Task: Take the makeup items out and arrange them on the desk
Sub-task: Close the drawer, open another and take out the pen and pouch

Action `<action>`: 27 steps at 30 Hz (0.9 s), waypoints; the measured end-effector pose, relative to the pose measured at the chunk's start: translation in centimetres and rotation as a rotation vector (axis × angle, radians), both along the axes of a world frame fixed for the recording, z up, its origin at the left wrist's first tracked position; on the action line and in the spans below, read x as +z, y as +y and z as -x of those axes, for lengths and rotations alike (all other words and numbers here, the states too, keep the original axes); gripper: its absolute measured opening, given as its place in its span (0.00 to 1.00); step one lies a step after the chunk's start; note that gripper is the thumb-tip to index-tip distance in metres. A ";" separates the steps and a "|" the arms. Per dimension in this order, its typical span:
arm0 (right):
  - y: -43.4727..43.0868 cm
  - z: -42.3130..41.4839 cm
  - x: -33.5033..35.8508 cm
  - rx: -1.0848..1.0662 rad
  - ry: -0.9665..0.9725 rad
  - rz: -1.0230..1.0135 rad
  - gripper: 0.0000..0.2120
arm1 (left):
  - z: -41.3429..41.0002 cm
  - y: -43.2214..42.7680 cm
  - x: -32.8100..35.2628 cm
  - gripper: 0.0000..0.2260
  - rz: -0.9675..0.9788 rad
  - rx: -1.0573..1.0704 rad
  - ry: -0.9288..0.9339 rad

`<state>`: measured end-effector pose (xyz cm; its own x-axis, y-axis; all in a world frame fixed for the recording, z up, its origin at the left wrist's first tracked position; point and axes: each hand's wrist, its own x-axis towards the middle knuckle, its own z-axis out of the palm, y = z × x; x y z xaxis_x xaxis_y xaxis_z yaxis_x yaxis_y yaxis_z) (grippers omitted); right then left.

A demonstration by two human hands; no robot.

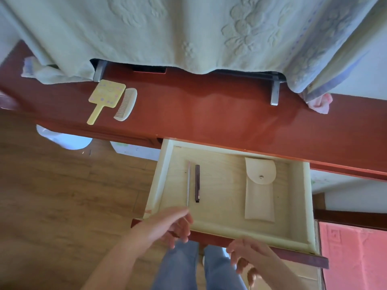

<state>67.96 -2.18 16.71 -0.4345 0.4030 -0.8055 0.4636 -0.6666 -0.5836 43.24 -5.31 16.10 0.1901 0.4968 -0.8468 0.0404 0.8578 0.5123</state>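
Blue denim legs (199,266) nearest, seen from above over wood-plank floor (62,195). Right hand (249,256) just below drawer front, fingers curled loosely, gripping nothing visible. Left hand (167,226) over front left corner of open drawer (301,206), fingers spread and reaching in, tips just short of slim silver stick (188,183); nothing held. Beside that stick, parallel and close, dark pen-shaped item (197,183). Well apart at right of pale wood drawer bottom, cream snap-flap pouch (259,189), closed, lying flat. No readable writing or brand on any of the three. Farther, red-brown desk (209,109): yellow hand mirror (104,99) with small pastel print, illegible, touching or just beside white comb (126,104) at left. Farthest, pale green embossed floral cloth (167,32) draped over something on grey metal feet (274,93).
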 end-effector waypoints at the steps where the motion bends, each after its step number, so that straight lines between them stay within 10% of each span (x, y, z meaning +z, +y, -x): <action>1: 1.0 1.0 0.8 0.000 0.043 -0.043 0.06 | 0.1 1.2 0.5 0.14 -0.066 -0.023 0.045; 10: 7.6 12.0 -10.7 0.093 -0.363 -0.588 0.09 | -1.8 7.1 -9.2 0.08 -0.313 -0.038 0.837; 20: 7.3 14.7 -13.5 0.195 -0.496 -0.653 0.10 | -2.4 7.8 -11.3 0.06 -0.285 -0.093 1.060; 27: 7.4 13.0 -12.2 0.002 -0.383 -0.550 0.14 | -1.7 7.6 -11.3 0.04 -0.301 -0.023 0.876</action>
